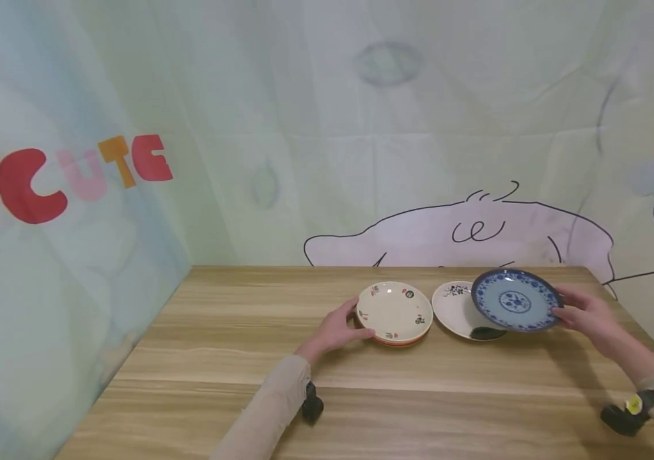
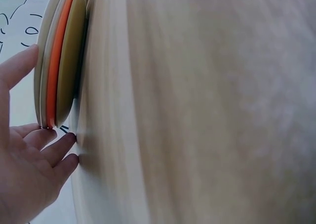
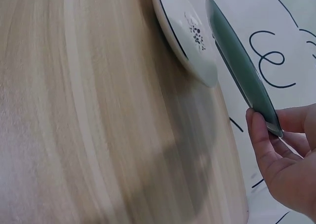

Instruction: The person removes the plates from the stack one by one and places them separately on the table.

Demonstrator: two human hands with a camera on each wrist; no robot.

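Table (image 1: 160, 364), far edge | our left hand (image 1: 335, 330) spread against stacked plates (image 1: 392, 313) | our right hand (image 1: 591, 319) pinched blue plate (image 1: 514, 301) | levelling it seemed wise

2 arms (image 1: 272, 402) extended forward; left grip (image 1: 337, 326) low, spread; right grip (image 1: 591, 316) higher, pinching.

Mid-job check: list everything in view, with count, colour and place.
Plate stack: one, cream top, orange edge below, on the table; plate count unclear.
White plate: one, white with dark motifs, right of the stack.
Blue plate: one, blue, held tilted above the white plate.
Table: one, wood-brown, under everything.
Backdrop: one, pale green-blue, behind; "CUTE" lettering at left.
Sleeves: two, beige, on the forearms.
Left hand: one, bare, touching the stack's left edge.
Right hand: one, bare, gripping the blue plate's right rim.
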